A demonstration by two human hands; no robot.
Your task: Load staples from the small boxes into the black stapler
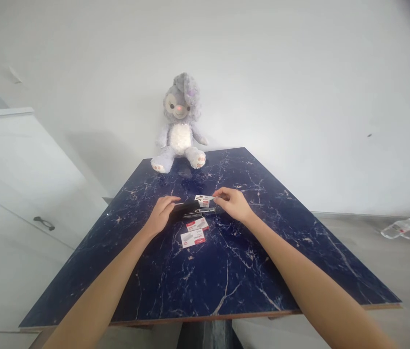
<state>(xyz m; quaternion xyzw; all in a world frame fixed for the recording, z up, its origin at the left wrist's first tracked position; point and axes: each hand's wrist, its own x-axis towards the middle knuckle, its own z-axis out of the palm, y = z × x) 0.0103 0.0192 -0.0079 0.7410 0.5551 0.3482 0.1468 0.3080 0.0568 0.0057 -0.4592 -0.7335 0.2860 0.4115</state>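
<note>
A black stapler point(190, 212) with a shiny metal strip lies across the middle of the table. My left hand point(162, 212) is at its black left end, fingers bent over it and thumb below; the exact contact is hard to see. Just behind the stapler is a small white and red staple box point(202, 199). The thumb and forefinger of my right hand point(234, 202) pinch together at that box's right edge, on a small pale part. Nearer to me lie two more boxes of the same kind, one red and white point(197, 224) and one mostly white point(192, 238), touching or nearly so.
A grey plush rabbit point(181, 126) sits at the far edge of the dark blue marbled table point(227, 276), against the white wall. At left stands a white cabinet point(8, 194) with a dark handle. Clear plastic bottles point(399, 228) lie on the floor at right.
</note>
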